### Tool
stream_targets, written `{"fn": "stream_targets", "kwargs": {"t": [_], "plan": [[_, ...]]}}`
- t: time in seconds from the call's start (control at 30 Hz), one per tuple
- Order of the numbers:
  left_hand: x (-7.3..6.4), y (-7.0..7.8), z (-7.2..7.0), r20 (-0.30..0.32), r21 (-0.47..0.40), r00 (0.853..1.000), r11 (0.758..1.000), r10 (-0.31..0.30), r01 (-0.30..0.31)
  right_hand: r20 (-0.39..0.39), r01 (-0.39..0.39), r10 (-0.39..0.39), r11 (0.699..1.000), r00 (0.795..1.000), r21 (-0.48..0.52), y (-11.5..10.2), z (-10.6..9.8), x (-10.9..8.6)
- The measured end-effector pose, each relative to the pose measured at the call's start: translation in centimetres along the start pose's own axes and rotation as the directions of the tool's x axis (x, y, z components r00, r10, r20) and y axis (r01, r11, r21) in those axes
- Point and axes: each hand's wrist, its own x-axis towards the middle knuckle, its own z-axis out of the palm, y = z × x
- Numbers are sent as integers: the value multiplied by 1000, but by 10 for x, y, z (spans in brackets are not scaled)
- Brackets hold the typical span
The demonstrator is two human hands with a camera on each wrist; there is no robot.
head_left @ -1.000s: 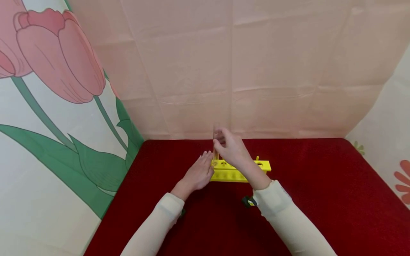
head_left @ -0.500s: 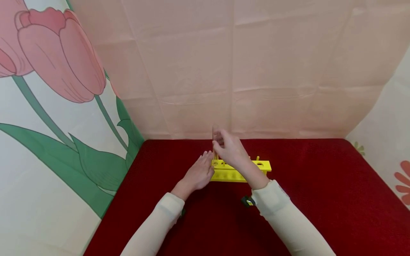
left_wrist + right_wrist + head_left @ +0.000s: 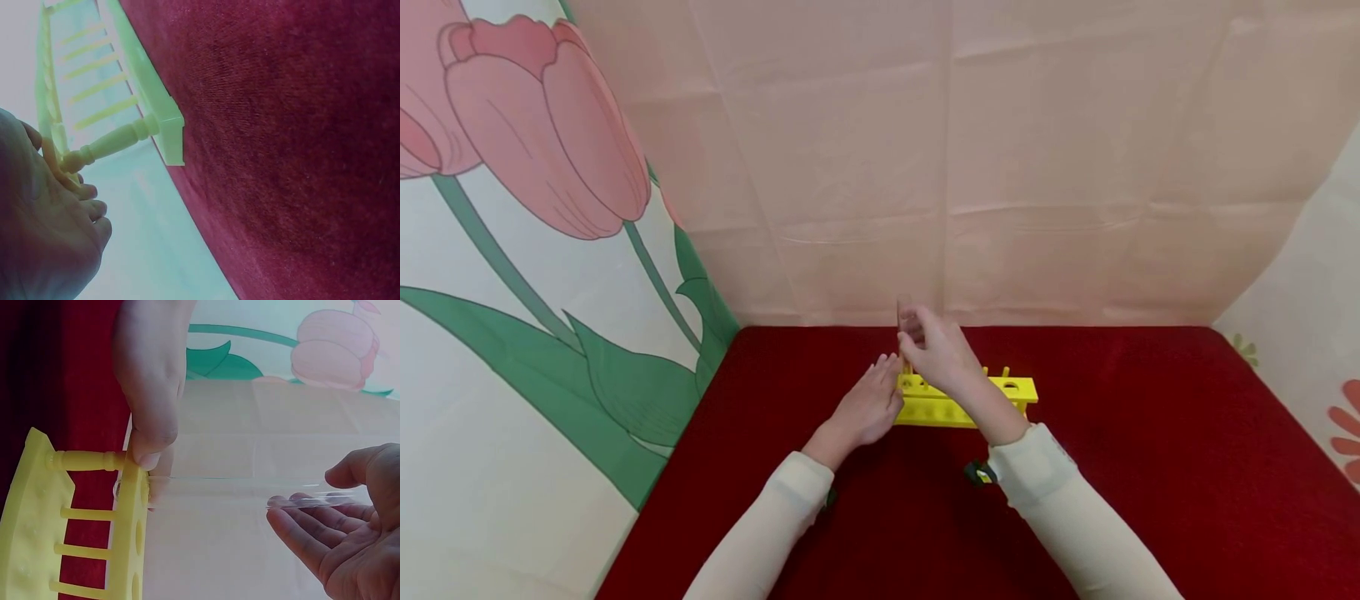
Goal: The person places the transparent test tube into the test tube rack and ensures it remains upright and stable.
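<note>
A clear glass test tube (image 3: 206, 490) stands upright in the leftmost hole of a yellow test tube rack (image 3: 940, 412). In the right wrist view its rounded bottom shows just below the rack's upper bar. My right hand (image 3: 942, 350) holds the tube's upper part between thumb and fingers (image 3: 300, 534). My left hand (image 3: 867, 404) grips the left end of the rack's upper bar, its thumb on the near side and its fairly straight fingers at the end and behind. In the left wrist view, the left palm (image 3: 50, 231) lies beside the rack's end post (image 3: 115, 142).
The rack rests on a dark red cloth-covered table (image 3: 1112, 458). Behind it hangs a creased pinkish backdrop (image 3: 1037, 167). A tulip-printed panel (image 3: 535, 250) stands at the left. Several pegs and holes line the rack, partly hidden by the right forearm (image 3: 1000, 408).
The test tube has sunk slightly, its top now lower in the head view, and my right hand has come down a little with it. My left hand and the rack hold their places.
</note>
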Motion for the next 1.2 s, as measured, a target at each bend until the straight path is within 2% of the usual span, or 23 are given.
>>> {"fn": "stream_targets", "kwargs": {"t": [0.53, 0.8, 1.2], "plan": [[-2, 1, 2, 7, -18, 1000, 1000, -7, 8, 15, 19, -19, 1000, 1000, -4, 7, 5, -2], [-1, 0, 3, -7, -18, 1000, 1000, 8, -8, 6, 29, -29, 1000, 1000, -2, 10, 8, -3], [-2, 1, 3, -14, -25, 1000, 1000, 2, -2, 32, 1, -1, 1000, 999, 1, 11, 11, -3]]}}
